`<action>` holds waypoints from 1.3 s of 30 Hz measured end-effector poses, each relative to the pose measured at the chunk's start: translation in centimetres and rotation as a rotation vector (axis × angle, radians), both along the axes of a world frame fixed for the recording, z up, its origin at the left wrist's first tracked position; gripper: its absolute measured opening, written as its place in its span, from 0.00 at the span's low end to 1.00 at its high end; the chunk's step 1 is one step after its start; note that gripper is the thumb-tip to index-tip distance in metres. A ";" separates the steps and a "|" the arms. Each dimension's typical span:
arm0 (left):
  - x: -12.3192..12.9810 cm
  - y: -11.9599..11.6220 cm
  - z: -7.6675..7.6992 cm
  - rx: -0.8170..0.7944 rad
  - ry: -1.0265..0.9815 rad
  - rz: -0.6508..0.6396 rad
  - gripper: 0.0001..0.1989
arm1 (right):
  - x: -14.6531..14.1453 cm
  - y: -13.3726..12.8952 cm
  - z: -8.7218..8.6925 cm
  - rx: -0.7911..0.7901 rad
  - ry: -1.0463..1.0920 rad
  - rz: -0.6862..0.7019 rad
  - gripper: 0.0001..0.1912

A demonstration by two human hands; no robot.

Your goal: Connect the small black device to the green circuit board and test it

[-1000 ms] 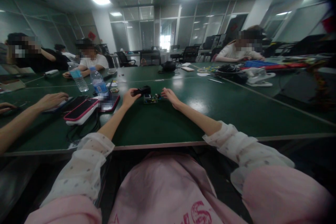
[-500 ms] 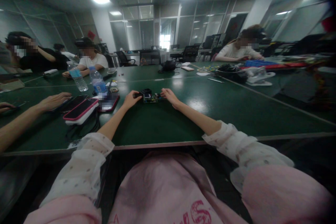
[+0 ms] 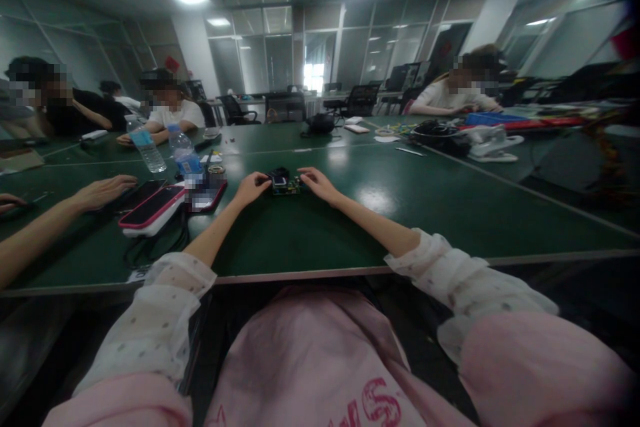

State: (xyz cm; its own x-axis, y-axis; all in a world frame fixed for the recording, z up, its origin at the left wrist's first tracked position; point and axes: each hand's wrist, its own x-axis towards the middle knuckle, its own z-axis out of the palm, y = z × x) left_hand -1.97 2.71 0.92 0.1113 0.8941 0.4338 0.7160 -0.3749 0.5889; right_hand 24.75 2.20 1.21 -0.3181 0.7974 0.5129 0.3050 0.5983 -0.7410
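Note:
A small circuit board [image 3: 286,191] with a little display and green parts sits on the green table in front of me. Behind it is a dark, coiled-looking item, too small to name. My left hand [image 3: 253,188] is at the board's left end, thumb and fingers curled around its edge. At the right end is my right hand [image 3: 320,185], its index finger and thumb stretched toward the board and apart. Whether the right fingertips touch the board is hard to make out.
Left of me lie a pink-edged phone [image 3: 153,207] on a white block, cables and two water bottles [image 3: 185,153]. A neighbour's hand [image 3: 107,192] rests at the far left. Across the table [image 3: 400,213] people sit; a black pouch [image 3: 320,124] and wires lie toward the back.
My right hand's fingers have spread and shifted slightly left over the board's right end. My left hand stays at the board's left end, with little change.

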 end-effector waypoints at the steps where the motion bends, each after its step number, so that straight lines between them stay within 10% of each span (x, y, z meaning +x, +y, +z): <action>1: 0.1 0.0 0.0 -0.003 0.002 -0.010 0.19 | 0.0 -0.1 0.1 0.002 -0.001 -0.002 0.17; 12: 0.8 -0.2 -0.3 0.020 -0.010 -0.139 0.40 | -0.1 0.3 -0.3 0.005 -0.029 0.015 0.17; 39: -0.6 -0.1 0.7 -0.057 -0.027 -0.254 0.26 | -0.2 0.4 -0.6 0.002 -0.093 -0.046 0.18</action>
State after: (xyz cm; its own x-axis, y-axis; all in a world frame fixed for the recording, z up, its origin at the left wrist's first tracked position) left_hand -2.54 2.65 1.67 0.3247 0.8620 0.3893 0.5867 -0.5064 0.6319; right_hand 24.54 2.58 0.65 -0.3273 0.8116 0.4839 0.4002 0.5830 -0.7070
